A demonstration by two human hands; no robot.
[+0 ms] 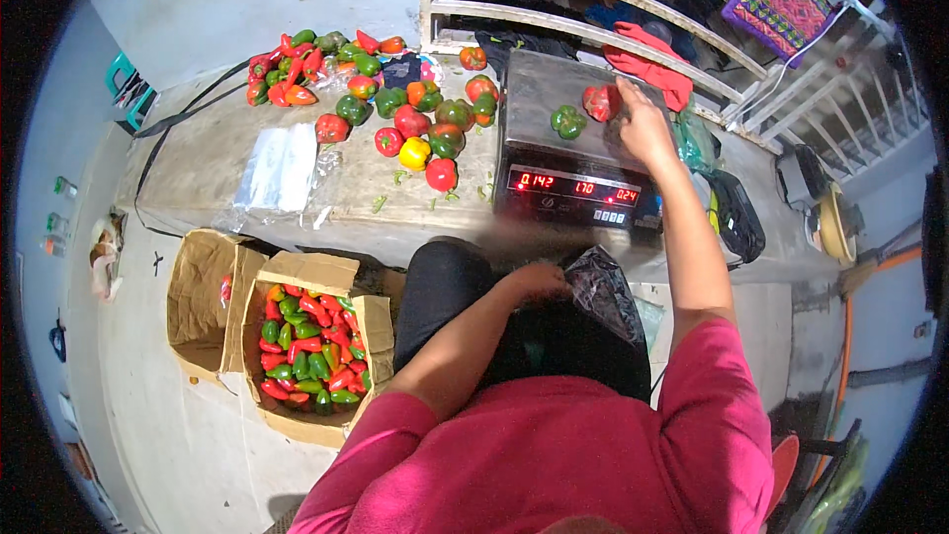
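My right hand (645, 122) is over the right part of a digital scale's metal platform (539, 89), its fingers apart at the right side of a red bell pepper (599, 102). A green bell pepper (568, 122) lies on the same platform, left of the red one. Red digits glow on the scale's front display (578, 186). My left hand (537, 283) is low over my lap, smeared by motion, right beside a clear plastic bag (605, 299). Whether its fingers grip the bag cannot be made out.
Loose bell peppers (411, 121) and a longer-pepper pile (287, 69) cover the counter (188, 163) left of the scale, near flat plastic bags (280, 166). Below stand a pepper-filled cardboard box (371, 336) and another box (198, 287). White bars (583, 25) rise behind.
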